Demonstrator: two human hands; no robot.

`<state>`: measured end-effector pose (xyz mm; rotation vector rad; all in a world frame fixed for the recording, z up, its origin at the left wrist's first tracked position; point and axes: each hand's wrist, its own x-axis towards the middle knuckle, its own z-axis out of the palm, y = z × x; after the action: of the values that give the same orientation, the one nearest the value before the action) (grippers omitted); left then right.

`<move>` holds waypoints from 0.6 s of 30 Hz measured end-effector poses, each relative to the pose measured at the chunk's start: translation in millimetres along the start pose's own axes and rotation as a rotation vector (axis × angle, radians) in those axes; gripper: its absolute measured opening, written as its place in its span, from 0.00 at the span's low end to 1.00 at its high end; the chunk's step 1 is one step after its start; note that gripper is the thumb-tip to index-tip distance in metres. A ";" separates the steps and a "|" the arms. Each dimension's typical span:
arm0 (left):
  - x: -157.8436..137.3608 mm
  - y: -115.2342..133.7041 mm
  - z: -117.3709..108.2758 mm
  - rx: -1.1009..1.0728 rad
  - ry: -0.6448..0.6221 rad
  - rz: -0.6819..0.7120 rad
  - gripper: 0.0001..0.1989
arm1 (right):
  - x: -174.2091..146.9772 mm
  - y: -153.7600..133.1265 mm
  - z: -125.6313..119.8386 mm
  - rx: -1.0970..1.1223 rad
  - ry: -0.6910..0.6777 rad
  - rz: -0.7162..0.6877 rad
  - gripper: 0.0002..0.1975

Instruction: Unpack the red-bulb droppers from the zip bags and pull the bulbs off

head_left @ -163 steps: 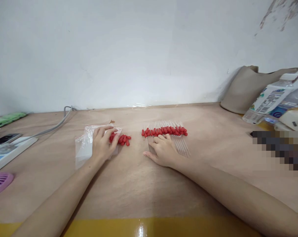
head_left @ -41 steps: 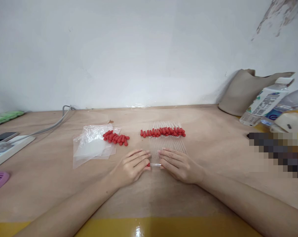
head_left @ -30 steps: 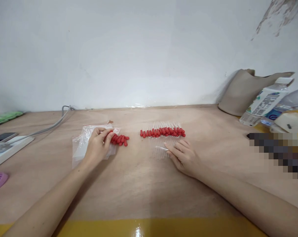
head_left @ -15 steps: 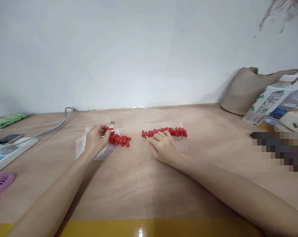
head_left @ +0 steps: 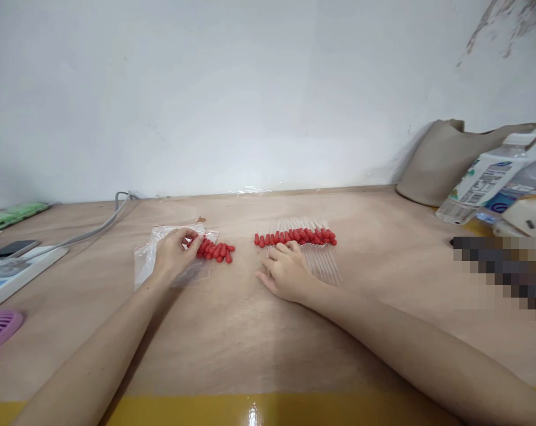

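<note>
Partly covered, partly clipped, partly blurred
The bare left hand (head_left: 174, 254) hides some of the flat clear plastic bags (head_left: 144, 266); whether it pinches one of the small red bulbs (head_left: 218, 251) cannot be told. The bare right hand (head_left: 288, 269) covers some thin clear tubes (head_left: 326, 263), its grip unclear. Toward the brown worktop's (head_left: 206, 337) left edge, a purple slatted plastic piece (head_left: 4, 328) and long white power strip (head_left: 31, 269) are cut off; toward its right edge, pixels blur a dark long shape (head_left: 499, 266).

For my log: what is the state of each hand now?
Left hand: curled at red bulbs; grip cannot be told.
Right hand: bent over tubes; grip unclear.
</note>
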<state>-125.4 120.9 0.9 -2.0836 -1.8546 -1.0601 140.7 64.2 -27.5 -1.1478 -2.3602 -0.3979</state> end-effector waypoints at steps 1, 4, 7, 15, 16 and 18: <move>-0.3 -0.3 -0.2 0.006 0.012 0.011 0.10 | 0.1 -0.8 -1.6 0.018 -0.020 0.008 0.18; -1.7 0.1 -0.4 0.014 0.107 0.061 0.11 | 1.0 -1.6 -4.8 0.053 -0.062 0.023 0.24; -4.2 4.8 -0.1 0.017 0.269 0.156 0.11 | 2.8 -1.1 -4.7 0.068 -0.088 0.044 0.27; -17.6 28.0 1.8 0.048 0.349 0.435 0.05 | 5.2 -3.5 -4.5 0.085 -0.101 0.084 0.29; -19.9 32.8 2.1 0.034 0.331 0.439 0.05 | 5.0 -3.8 -4.9 0.088 -0.087 0.088 0.29; -24.0 45.3 3.3 0.009 0.260 0.438 0.06 | 4.1 -3.5 -5.8 0.092 -0.045 0.111 0.28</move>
<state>-82.1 93.4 -0.8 -2.0896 -1.2073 -1.1311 137.4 62.1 -20.6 -1.2496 -2.3139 -0.2256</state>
